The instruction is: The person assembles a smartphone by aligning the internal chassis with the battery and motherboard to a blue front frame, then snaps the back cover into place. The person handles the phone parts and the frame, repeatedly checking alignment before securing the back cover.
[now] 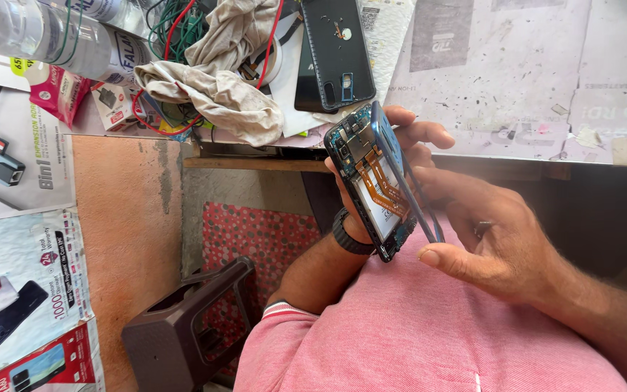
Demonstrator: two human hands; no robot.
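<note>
Fingers (429, 134) of my left hand (371, 181) wrap round the far edge of the opened blue smartphone with exposed circuit board and orange ribbon cables (373, 181), their tips showing at its upper right side while the palm sits hidden behind it. That hand grips the phone firmly, tilted on its long edge, at the centre of the frame, above my pink shirt (415, 334). A dark wristband (348, 234) circles the left wrist just below the phone.

My right hand (502, 247) comes in from the right of the frame. Its fingers pinch a thin dark pair of tweezers (419, 203) that runs along the phone's right edge, touching or just beside the frame; I cannot tell which. The thumb points left under the phone's lower corner, close to it.

Behind the phone, at the upper centre, a black phone back cover (335, 51) lies on the worktable (517, 80), next to a crumpled beige cloth (215, 80) over red and green wires (175, 29). A dark plastic stool (183, 327) stands at the lower left.
</note>
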